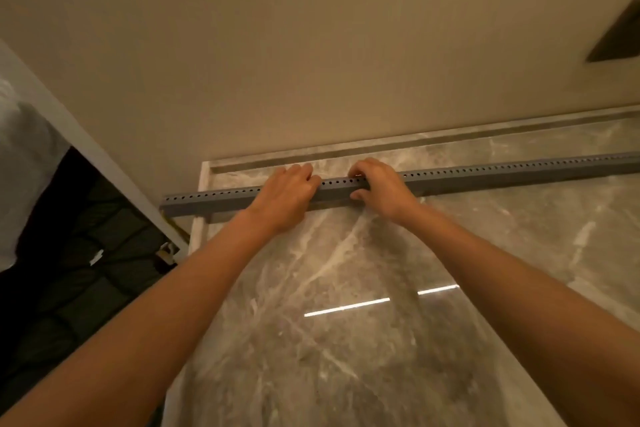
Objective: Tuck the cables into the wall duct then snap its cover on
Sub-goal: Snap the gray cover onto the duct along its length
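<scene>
A long grey duct (485, 175) with a row of small holes along its top runs across the marble wall panel (346, 288), from the left edge of the panel to the right border of the view. My left hand (284, 194) lies over the duct with its fingers curled over the top edge. My right hand (381, 187) grips the duct just to the right, fingers hooked over the top and thumb under the front face. The two hands sit close together. No cables show; the inside of the duct is hidden.
A beige wall (311, 45) rises behind the marble panel. A white frame edge (104, 156) runs diagonally at the left, with a dark quilted surface (86, 270) beyond it. A dark object (616, 35) sits at the far right.
</scene>
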`<state>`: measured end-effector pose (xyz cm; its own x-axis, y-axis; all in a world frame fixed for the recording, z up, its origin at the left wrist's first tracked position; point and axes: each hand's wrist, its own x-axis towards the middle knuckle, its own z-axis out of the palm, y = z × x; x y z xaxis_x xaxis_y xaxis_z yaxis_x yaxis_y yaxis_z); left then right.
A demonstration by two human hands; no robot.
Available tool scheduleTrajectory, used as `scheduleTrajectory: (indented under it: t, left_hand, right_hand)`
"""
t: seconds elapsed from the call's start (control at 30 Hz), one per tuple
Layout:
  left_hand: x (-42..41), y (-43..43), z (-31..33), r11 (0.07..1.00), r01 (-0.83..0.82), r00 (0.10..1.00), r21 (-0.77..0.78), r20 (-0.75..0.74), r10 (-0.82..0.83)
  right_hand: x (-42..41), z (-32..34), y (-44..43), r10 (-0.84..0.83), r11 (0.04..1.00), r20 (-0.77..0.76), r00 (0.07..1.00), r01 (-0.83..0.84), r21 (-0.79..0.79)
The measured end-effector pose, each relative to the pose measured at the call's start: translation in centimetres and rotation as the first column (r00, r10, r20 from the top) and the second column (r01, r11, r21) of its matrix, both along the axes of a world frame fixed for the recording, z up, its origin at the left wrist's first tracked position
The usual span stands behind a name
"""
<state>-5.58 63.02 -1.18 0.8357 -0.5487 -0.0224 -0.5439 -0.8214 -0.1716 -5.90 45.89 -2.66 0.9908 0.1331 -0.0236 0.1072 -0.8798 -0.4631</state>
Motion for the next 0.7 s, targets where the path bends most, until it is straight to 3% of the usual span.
scheduleTrajectory:
  t: [0.2, 0.37, 0.57, 0.7]
  left_hand:
    - [0.3, -8.6, 0.8, 0.982, -0.148, 0.987, 0.119, -0.052, 0.155]
    - [0.2, -16.3, 0.4, 0.946, -0.312, 0.945, 0.088, -0.077, 0.319]
    - [-0.6, -27.9, -1.5, 0.964, -0.225, 0.974, -0.143, -0.066, 0.218]
    - [-0.4, -32.4, -2.0, 0.968, -0.219, 0.975, -0.123, -0.058, 0.214]
  right_hand:
    - [-1.3, -2.1, -9.7, -0.188, 0.964, 0.156, 0.97, 0.213, -0.158]
    - [-1.9, -2.4, -19.9, -0.219, 0.957, 0.115, 0.969, 0.236, -0.17]
    - [-2.2, -0.8, -30.8, -0.223, 0.96, 0.043, 0.974, 0.227, -0.167]
    - [-1.8, -0.8, -36.4, -0.264, 0.948, -0.003, 0.964, 0.259, -0.187]
